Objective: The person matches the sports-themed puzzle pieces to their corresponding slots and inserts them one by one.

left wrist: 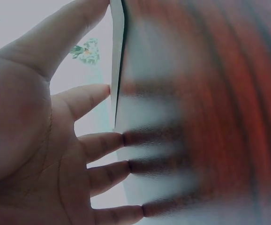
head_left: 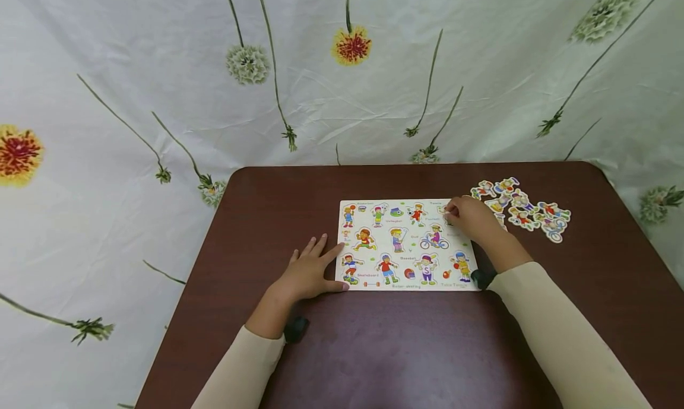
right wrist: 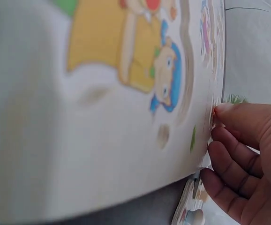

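Note:
A white puzzle board point(head_left: 383, 237) printed with children playing sports lies on the table, many figure pieces set in it. My left hand point(head_left: 307, 275) is spread flat beside it, thumb and index fingertip at its left edge. In the left wrist view, the fingertips of that hand point(left wrist: 46, 140) touch the tabletop, thumb against the board's edge. My right hand point(head_left: 474, 219) pinches a small puzzle piece at the board's upper right corner; its fingers mostly hide the piece. The right wrist view shows the right thumb point(right wrist: 243, 119) at the board's surface, other fingers curled.
Several loose figure pieces point(head_left: 521, 201) lie in a cluster on the dark brown table point(head_left: 288, 201), just right of the board and behind my right hand. A white flowered cloth point(head_left: 310, 94) hangs beyond the table's far edge.

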`<state>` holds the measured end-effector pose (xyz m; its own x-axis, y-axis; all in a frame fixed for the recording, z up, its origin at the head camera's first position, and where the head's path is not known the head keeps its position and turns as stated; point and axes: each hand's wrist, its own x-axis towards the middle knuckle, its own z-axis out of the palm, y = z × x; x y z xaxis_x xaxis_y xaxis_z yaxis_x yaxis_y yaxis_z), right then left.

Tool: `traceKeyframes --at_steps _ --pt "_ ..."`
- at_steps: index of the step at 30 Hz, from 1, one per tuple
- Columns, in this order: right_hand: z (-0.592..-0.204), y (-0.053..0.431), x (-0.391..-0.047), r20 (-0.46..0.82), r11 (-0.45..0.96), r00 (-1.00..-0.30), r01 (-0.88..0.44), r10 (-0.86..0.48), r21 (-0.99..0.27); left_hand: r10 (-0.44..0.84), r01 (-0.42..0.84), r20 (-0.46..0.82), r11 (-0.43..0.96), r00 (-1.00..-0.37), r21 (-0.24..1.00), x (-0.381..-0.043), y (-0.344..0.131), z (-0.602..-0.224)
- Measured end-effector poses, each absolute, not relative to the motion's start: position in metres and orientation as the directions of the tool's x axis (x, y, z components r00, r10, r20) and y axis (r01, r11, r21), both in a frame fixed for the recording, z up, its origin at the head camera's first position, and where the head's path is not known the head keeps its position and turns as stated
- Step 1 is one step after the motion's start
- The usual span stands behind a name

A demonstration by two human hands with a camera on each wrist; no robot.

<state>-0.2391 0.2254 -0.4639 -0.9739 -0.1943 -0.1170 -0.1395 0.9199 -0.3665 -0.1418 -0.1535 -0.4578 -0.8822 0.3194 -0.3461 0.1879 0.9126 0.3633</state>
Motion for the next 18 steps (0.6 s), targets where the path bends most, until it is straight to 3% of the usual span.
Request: traceKeyframes --at_steps 9,18 --pt "-0.465 0.228 -0.236 -0.106 0.904 -0.974 -0.144 -0.202 -0.404 0.321 0.193 -0.325 0.909 -0.89 0.368 -0.14 -0.155 -0.459" --pt "-0.457 0.244 -0.226 -0.09 0.806 -0.981 -0.085 -0.17 -0.586 0.313 0.19 -0.299 0.907 -0.902 0.377 -0.139 -0.156 -0.46"
